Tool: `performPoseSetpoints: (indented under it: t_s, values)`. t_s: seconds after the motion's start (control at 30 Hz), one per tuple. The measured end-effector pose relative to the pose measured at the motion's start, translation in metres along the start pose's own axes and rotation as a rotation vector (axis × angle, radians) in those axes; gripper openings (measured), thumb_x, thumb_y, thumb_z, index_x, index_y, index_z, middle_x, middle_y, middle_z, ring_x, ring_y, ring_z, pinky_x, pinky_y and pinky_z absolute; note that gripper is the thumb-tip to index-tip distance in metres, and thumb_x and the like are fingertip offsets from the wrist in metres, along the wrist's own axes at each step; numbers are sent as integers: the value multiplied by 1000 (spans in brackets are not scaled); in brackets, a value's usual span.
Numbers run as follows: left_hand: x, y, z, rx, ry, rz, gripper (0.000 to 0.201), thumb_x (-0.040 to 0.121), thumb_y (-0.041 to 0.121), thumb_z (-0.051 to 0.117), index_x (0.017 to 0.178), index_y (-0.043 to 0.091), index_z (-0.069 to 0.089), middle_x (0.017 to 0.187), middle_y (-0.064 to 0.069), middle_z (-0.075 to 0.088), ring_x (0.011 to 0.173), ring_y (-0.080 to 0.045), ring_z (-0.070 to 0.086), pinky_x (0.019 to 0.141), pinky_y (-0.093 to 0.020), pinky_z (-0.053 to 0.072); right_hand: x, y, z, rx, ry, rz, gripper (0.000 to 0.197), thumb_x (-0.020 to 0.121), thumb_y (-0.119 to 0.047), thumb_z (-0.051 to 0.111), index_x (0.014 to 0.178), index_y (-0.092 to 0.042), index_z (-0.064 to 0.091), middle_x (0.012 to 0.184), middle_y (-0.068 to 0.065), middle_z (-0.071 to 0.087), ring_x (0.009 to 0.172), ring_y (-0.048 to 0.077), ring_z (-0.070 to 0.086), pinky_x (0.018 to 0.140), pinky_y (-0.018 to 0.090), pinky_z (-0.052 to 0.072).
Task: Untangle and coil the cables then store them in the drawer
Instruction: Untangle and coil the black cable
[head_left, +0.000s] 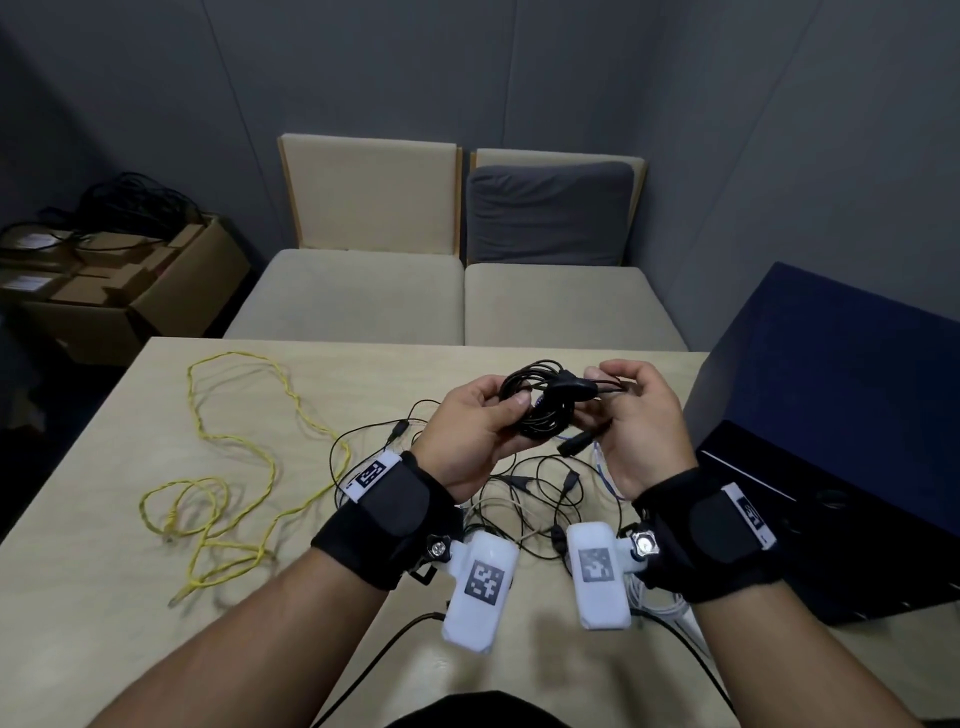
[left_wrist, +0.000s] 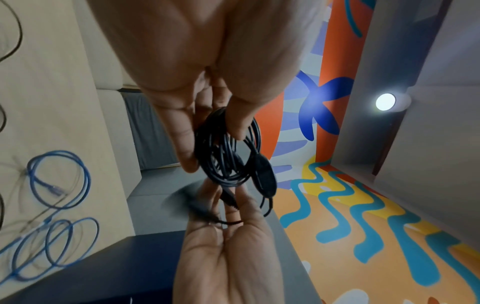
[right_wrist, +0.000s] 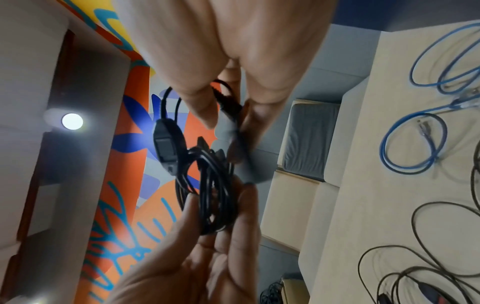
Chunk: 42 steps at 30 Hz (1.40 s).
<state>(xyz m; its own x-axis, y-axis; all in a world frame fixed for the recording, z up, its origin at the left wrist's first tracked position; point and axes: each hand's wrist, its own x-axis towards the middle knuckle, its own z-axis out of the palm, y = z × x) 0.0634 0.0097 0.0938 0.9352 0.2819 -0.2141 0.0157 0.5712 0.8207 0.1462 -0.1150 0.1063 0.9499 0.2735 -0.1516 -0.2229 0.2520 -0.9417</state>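
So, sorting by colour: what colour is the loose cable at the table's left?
The loose cable is yellow, clearest in head view.

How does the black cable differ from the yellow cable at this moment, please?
The black cable is wound into a tight coil; the yellow cable sprawls in loose loops. The black cable is held up by the left hand and right hand; the yellow cable lies untouched on the table. The black cable carries an oval inline block; none shows on the yellow cable. Both are thin and flexible.
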Motion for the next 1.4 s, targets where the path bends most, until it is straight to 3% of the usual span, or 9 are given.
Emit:
performPoseSetpoints:
  t_s: [0.13,0.3,0.47,0.57,0.63,0.83,0.93,1.2,1.4]
  values:
    - [2,3,3,-59,2,12,21,95,-2,46,116,-7,49,100,-19,62,83,-22,66,74,-33,59,3,8,-5,-456,-39,-55,20,99,-30,51,88,-14,55,76,7,57,61,14,53,51,25,41]
    - [7,8,-1,-59,61,68,14,95,-3,46,108,-3,50,96,-16,63,87,-26,65,74,-34,59,6,14,-16,-1125,-140,-51,37,96,-47,29,119,-38,56,111,2,52,116,27,44,103,46,35]
    - [6,9,-2,-31,65,94,9,95,-4,47,103,-1,51,92,-13,65,84,-23,66,71,-32,59,3,5,-13,-1276,-250,-42,48,100,-49,22,120,-27,60,110,5,64,107,30,55,80,33,43]
    - [6,8,-4,-4,63,99,8,95,-2,47,102,-1,51,93,-13,66,86,-24,66,70,-31,59,0,5,-11,-1055,-239,15,36,101,-40,38,93,-17,64,76,1,61,56,23,59,47,25,44]
    - [5,7,-4,0,48,98,7,95,-1,47,99,1,53,91,-11,67,84,-22,67,71,-31,59,0,10,-11,-770,-213,87,23,99,-22,49,84,-12,64,70,4,59,45,20,56,51,39,54]
    - [4,3,-2,3,13,102,12,98,5,44,104,3,54,76,-5,57,74,-15,63,82,-38,57,5,6,-9,-152,-190,128,17,87,13,53,77,-1,56,89,26,62,74,34,63,71,39,59]
    - [5,5,-2,10,-1,133,29,96,0,47,119,16,53,75,0,67,73,-13,67,73,-33,59,4,4,-3,-53,-142,62,21,84,19,50,79,-1,56,88,22,63,76,33,64,75,38,58]
    - [5,7,1,160,-16,203,30,92,-3,52,112,17,62,110,-5,64,93,-17,64,78,-35,57,7,5,5,159,-57,148,26,93,12,44,75,-5,50,66,8,66,54,13,62,57,25,57]
    - [6,6,3,174,-46,194,27,91,-5,52,114,7,60,109,-7,63,89,-16,66,77,-34,58,10,9,10,325,-39,193,28,91,15,41,75,-7,48,80,14,64,71,22,61,59,26,58]
